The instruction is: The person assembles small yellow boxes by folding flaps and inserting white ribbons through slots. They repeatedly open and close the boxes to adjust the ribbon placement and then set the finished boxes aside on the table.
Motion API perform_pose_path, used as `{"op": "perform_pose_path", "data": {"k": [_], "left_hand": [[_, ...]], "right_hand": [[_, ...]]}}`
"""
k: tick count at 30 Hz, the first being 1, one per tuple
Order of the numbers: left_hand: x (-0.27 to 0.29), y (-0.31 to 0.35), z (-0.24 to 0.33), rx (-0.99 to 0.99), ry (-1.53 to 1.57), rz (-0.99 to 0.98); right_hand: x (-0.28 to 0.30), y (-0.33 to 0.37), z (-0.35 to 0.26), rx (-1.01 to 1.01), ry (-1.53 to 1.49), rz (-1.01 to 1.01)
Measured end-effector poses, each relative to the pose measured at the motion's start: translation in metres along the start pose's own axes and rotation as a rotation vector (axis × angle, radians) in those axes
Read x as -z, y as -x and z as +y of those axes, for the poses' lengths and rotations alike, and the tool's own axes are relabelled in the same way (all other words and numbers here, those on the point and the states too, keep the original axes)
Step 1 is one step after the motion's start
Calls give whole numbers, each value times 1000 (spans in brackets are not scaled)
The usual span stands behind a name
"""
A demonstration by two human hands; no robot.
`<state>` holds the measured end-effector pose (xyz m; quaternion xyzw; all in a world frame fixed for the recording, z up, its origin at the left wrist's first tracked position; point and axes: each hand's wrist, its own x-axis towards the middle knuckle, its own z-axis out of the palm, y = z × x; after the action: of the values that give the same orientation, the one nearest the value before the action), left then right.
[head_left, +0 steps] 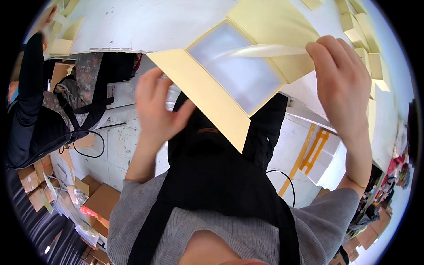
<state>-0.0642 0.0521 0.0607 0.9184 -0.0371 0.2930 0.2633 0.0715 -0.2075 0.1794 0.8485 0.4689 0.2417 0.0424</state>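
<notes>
Your right hand [342, 77] is up beside the open box, thumb and fingertips pinched together on one end of a thin, pale, slightly see-through strip [269, 51], which bows out leftward over the box opening and fades into a blur at its far end. Your left hand [157, 106] is half curled at the outer edge of the pale yellow box [205, 93], with the thumb apart from the fingers and the tips meeting the panel's edge; part of the fingers is blurred, and I cannot tell whether you grip the panel or merely rest against it. The box sits in front of you at the near side of the white worktable [132, 26], slanted and partly over your lap, its whitish inside [234, 75] facing up and its lid panel [269, 22] laid back away from you. More pale yellow boxes [352, 30] stand along the table to your right. To your left, a co-worker's dark sleeve [31, 64] reaches toward another pale yellow box [62, 46]. You wear a black apron [212, 190] over a grey ribbed top [132, 216]. Brown cardboard boxes [104, 201] are on the floor at lower left, and a white carton [327, 165] with yellow-orange bands stands at lower right
</notes>
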Motion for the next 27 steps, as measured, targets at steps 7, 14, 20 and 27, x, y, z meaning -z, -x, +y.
{"op": "perform_pose_path", "data": {"k": [7,14,20,27], "left_hand": [[-40,8,1,159,140,95],[-45,0,-7,130,225,41],[-45,-2,-12,61,43,158],[-50,-6,-18,75,46,146]], "right_hand": [[11,26,-37,163,-336,-176],[-65,-45,-53,101,-297,-281],[-36,-48,-7,188,-5,-96],[4,-21,109,-256,-176,-287]]}}
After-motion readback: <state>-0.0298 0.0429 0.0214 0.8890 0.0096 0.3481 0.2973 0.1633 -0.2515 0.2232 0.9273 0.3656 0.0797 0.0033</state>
